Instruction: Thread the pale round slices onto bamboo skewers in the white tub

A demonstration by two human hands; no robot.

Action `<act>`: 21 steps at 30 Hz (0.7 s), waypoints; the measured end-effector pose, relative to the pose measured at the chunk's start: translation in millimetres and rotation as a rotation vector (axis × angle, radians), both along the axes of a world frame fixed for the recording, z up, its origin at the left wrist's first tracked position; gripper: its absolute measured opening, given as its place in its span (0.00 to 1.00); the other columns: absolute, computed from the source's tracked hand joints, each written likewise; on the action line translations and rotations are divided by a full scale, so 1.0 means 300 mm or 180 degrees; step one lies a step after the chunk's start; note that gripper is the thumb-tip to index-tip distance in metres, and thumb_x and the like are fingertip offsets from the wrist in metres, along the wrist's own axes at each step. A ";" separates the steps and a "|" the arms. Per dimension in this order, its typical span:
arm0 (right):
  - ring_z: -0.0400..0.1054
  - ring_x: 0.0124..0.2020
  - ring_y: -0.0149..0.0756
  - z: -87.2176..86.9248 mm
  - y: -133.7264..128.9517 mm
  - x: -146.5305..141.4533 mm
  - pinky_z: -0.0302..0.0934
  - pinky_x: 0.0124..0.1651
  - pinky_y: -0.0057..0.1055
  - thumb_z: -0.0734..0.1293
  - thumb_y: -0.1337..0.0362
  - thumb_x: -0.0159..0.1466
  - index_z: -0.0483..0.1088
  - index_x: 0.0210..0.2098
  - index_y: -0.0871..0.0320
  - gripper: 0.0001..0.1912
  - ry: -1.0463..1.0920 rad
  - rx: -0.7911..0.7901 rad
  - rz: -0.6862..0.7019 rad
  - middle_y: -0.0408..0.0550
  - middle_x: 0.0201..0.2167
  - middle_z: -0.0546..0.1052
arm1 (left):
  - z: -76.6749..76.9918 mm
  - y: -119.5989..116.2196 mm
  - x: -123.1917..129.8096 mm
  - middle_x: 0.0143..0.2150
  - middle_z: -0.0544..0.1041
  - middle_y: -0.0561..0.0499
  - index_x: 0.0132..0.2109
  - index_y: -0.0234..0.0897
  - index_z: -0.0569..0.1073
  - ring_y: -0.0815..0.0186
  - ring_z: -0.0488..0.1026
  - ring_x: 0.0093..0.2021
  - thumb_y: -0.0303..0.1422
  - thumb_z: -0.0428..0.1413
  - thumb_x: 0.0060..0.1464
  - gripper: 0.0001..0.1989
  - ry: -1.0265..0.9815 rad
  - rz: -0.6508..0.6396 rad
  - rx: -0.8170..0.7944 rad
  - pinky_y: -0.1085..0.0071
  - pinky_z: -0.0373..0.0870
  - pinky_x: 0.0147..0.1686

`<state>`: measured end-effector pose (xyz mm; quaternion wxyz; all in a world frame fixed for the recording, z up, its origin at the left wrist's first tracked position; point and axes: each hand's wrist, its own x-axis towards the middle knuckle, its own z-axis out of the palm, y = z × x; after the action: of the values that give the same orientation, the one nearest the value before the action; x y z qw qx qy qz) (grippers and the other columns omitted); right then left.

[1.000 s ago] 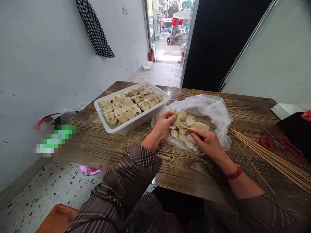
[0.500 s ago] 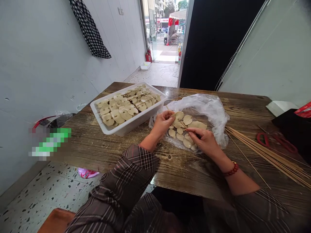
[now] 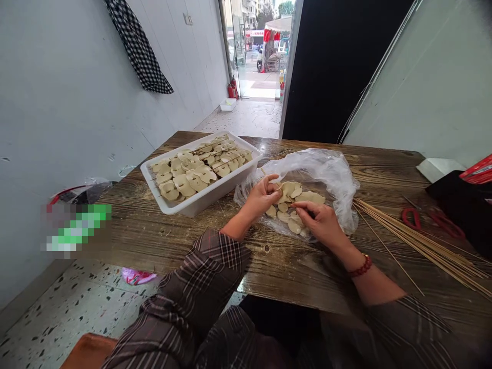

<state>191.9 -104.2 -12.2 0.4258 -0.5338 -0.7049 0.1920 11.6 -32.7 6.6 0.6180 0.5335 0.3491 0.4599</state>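
Left fingertips have edged closer to the right hand since the earlier frame, and two pale slices that sat apart now overlap just beyond them. From my remote seat, I read this as the threading step, with slices being worked along a thin stick whose far end pokes out past the left hand. That hand's thumb and forefinger are pinched together at the slices' edge. Its right-hand partner, the right hand, seems to have the stick's near end in a tight pinch; the exact contact is too small for me to confirm. Loose slices lie below and between both hands on the plastic bag; the white tub of skewered ones stands left of the left hand. I'd judge the next move calls for a steady right pinch while the left fingers guide the slices along without tearing them.
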 end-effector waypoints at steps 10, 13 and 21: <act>0.71 0.26 0.35 0.010 -0.003 -0.005 0.61 0.31 0.31 0.65 0.59 0.64 0.78 0.33 0.56 0.11 0.0104 0.0022 -0.0195 0.46 0.27 0.81 | -0.005 -0.006 0.009 0.28 0.74 0.51 0.34 0.33 0.76 0.74 0.67 0.25 0.47 0.67 0.43 0.20 -0.0142 -0.0339 -0.0361 0.77 0.62 0.24; 0.70 0.26 0.34 0.019 -0.007 -0.010 0.61 0.30 0.31 0.65 0.59 0.63 0.79 0.33 0.56 0.11 0.0120 0.0000 -0.0109 0.45 0.25 0.80 | 0.002 -0.013 0.014 0.21 0.67 0.55 0.25 0.34 0.71 0.76 0.60 0.21 0.49 0.66 0.44 0.22 -0.0046 -0.0235 -0.0224 0.78 0.56 0.20; 0.72 0.28 0.35 0.015 -0.004 -0.008 0.64 0.33 0.31 0.65 0.59 0.64 0.80 0.36 0.55 0.12 0.0208 -0.0053 -0.0098 0.46 0.28 0.81 | 0.001 -0.013 0.020 0.19 0.66 0.55 0.24 0.35 0.70 0.76 0.58 0.19 0.46 0.64 0.49 0.20 0.0058 0.0008 -0.0089 0.76 0.52 0.19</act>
<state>189.5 -105.6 -7.7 0.4470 -0.5416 -0.6807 0.2087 17.8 -36.5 6.9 0.6217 0.5285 0.3618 0.4509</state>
